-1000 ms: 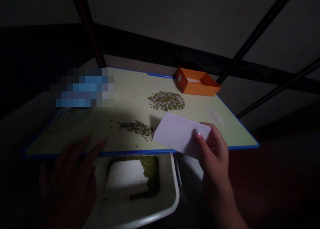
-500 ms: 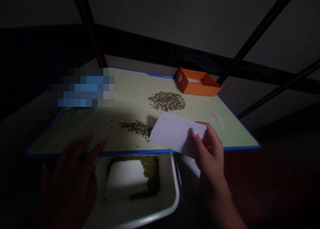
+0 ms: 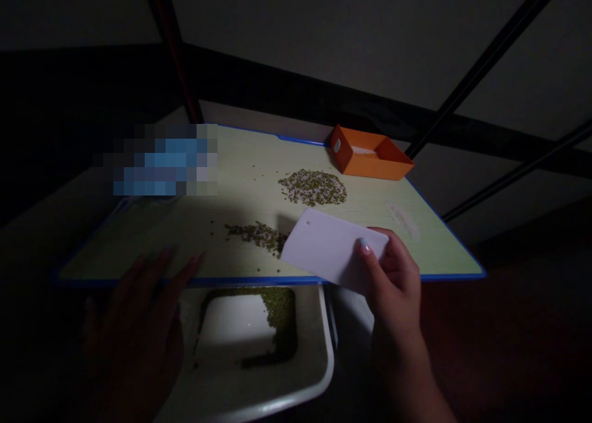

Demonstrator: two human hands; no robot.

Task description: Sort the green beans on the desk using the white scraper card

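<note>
My right hand (image 3: 393,275) grips a white plastic scraper card (image 3: 328,244) between thumb and fingers, just above the table near its front edge. By the card's left end lies a small streak of green beans (image 3: 256,235), small and round, perhaps mung beans. Farther back is a larger bean pile (image 3: 314,187) mixed with pale grains. In deep shadow, my left hand (image 3: 139,324) is open, its fingers spread over the table's front edge at the left. Below that edge a white basin (image 3: 324,361) holds more green beans along its far and right sides.
An orange open box (image 3: 374,164) stands at the table's back right corner, with pale material inside. On the right of the blue-edged table (image 3: 439,250) lies a pale streak of grains (image 3: 402,219). A blurred-out blue thing (image 3: 161,167) sits at the back left.
The whole view has shifted slightly, moving everything a little to the right in the picture. Both hands keep nearly the same pose, and the card stays in my right hand.
</note>
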